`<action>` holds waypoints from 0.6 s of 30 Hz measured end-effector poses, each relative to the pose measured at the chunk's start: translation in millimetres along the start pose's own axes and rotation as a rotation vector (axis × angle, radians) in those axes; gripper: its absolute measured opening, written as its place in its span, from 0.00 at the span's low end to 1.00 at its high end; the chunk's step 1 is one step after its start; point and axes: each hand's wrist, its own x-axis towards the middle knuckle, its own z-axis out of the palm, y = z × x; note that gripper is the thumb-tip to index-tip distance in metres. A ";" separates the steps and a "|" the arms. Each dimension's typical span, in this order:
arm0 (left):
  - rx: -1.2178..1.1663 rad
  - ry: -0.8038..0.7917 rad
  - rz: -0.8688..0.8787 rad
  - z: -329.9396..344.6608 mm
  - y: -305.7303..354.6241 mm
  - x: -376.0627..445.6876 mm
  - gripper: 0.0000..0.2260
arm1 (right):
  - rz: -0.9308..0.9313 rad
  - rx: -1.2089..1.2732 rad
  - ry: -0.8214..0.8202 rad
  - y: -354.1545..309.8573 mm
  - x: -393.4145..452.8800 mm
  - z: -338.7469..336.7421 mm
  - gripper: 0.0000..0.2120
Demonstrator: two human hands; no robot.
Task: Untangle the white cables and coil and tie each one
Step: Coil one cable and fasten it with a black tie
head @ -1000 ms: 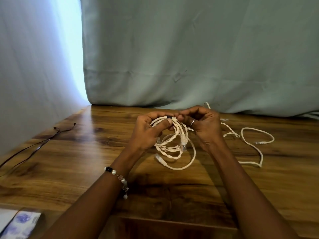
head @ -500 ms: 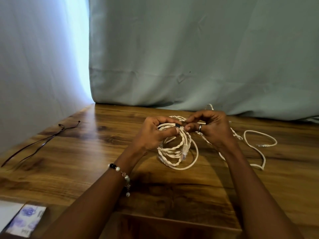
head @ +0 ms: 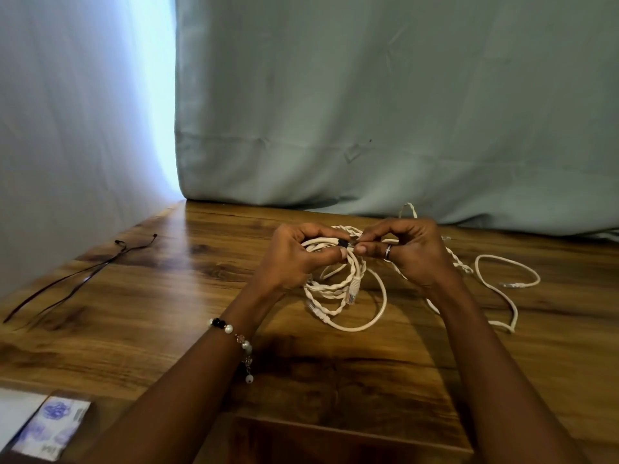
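I am holding the coiled white cable [head: 345, 283] up off the counter [head: 167, 296], near its far edge, with both hands meeting at the top of the coil. My left hand [head: 294, 259] is closing its grip round the gathered loops, thumb pressing across them, while the rest of the coil is hanging below, a clear plug [head: 351, 294] dangling in the middle. My right hand [head: 408, 252] is pinching something small just beside the left thumb; there is a black tie [head: 343, 243] at that spot, and I judge that I am cinching it round the bundle, though how far it is fastened is too small to tell. So the step in hand looks to be the tying of this first coil.

To the right, a second white cable [head: 502, 283] is lying loose on the counter, partly twisted and running behind my right wrist, not yet coiled. Far to the left, spare black ties [head: 83, 272] are lying on the wood, well apart from the work.

Next, I reckon, I am needing to draw the tie snug without letting the loops spring open, so the left grip must stay firm until it bites. Then the bundle is going down, and the loose cable is waiting to be straightened, wound, and bound with a tie from the left.
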 end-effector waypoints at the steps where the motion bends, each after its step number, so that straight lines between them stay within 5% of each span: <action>1: 0.012 -0.002 0.004 -0.5 -0.8 0.2 0.11 | 0.007 -0.026 0.006 0.4 -0.3 -0.5 0.08; 18: 0.107 0.007 0.041 -0.9 -2.8 -0.3 0.12 | -0.057 -0.354 -0.021 -2.5 -3.6 -0.6 0.07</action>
